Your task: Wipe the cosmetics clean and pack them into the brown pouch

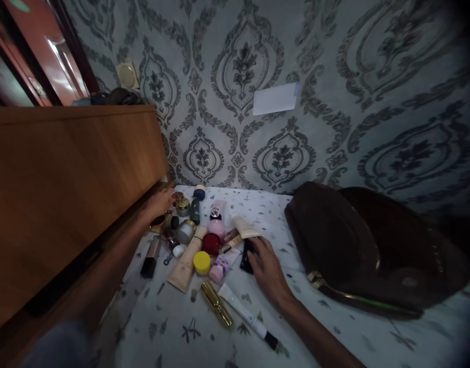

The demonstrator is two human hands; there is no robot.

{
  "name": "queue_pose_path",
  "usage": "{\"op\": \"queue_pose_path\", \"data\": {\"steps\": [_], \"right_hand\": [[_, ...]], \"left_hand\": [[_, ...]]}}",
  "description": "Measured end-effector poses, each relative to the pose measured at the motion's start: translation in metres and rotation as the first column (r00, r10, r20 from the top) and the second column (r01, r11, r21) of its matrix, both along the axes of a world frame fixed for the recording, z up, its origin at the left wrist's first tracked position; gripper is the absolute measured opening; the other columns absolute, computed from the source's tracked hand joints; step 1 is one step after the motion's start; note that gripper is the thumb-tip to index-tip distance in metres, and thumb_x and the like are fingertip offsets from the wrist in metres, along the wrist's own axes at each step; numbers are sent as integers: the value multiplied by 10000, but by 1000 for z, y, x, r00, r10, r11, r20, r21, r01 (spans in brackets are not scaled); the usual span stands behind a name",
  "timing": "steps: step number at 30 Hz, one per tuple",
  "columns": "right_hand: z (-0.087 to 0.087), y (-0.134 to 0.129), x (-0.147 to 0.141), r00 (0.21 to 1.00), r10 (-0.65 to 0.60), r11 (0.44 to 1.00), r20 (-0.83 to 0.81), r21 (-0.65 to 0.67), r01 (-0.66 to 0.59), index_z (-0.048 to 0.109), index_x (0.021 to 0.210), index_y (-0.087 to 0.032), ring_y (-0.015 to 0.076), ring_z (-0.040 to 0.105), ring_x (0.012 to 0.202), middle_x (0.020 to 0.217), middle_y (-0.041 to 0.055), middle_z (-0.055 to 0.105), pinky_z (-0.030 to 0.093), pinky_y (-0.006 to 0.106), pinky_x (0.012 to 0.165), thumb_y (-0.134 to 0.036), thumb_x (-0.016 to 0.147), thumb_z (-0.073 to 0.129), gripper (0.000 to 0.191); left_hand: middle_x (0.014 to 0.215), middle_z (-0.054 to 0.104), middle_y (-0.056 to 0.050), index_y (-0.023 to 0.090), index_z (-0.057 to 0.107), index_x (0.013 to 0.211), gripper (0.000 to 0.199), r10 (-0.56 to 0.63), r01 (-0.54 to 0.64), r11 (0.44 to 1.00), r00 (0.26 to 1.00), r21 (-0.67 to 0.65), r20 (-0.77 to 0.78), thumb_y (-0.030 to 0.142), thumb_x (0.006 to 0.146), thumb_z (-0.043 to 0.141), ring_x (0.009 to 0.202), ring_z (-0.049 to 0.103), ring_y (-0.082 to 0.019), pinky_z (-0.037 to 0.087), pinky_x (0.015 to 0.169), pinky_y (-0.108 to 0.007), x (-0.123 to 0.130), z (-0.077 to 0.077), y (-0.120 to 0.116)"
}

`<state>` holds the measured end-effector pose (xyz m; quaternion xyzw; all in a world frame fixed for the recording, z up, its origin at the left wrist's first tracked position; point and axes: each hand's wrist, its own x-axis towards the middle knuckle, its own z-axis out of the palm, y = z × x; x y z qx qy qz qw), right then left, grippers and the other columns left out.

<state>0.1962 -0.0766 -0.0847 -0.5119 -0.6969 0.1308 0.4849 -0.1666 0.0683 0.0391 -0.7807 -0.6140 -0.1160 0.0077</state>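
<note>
A cluster of cosmetics lies on the white patterned bedsheet (pixel 304 327). My left hand (pixel 161 202) reaches to its far left edge, fingers stretched toward a small brown-lidded jar (pixel 178 196); contact is unclear. My right hand (pixel 268 266) rests at the right edge, fingers apart, over a flat black item (pixel 247 256) and by the end of a cream tube (pixel 244 227). Between the hands are a gold-lidded jar (pixel 183 206), a dark green bottle (pixel 195 211), a beige tube (pixel 187 263), a dark red jar (pixel 211 244), a yellow-lidded jar (pixel 202 262) and a pink-white tube (pixel 222 265).
A dark brown bag (pixel 334 240) lies to the right. A wooden cabinet (pixel 77 189) borders the left side, and the patterned wall (pixel 238 148) rises behind. Closer to me lie a gold tube (pixel 217 304) and a white tube with a black cap (pixel 245 313).
</note>
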Motion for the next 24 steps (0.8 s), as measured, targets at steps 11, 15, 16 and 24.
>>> {"op": "queue_pose_path", "data": {"steps": [11,15,16,24], "right_hand": [[0,0,0,1000,-7,997,24,-73,8,600,1203,-187,282,575,1146,1235,138,558,496,494,999,-338,894,441,379],[-2,2,0,999,-4,999,33,-50,6,615,1185,-180,284,580,1131,1212,143,567,498,494,987,-331,888,443,374],[-3,3,0,999,-4,999,35,-45,6,619,1179,-178,285,581,1128,1211,144,569,499,493,985,-331,888,445,373],[-8,6,1,999,-12,999,31,-30,13,642,1146,-197,277,608,1056,1203,132,585,526,478,923,-328,880,465,345]], "left_hand": [[1084,595,-57,219,596,1069,284,-58,56,994,998,-94,-22,369,828,582,957,592,-223,468,813,-305,-39,-25,-34],[1068,582,-39,234,593,1136,394,-94,94,990,996,-109,9,417,788,618,943,592,-223,475,825,-310,-44,-23,-36],[1092,586,-44,232,580,1174,432,-96,98,989,995,-111,20,430,792,612,973,593,-229,475,847,-316,-45,-23,-37],[1261,618,-124,169,357,1452,812,-49,64,988,993,-139,110,507,766,631,1147,596,-309,479,902,-344,-41,-33,-49]]}}
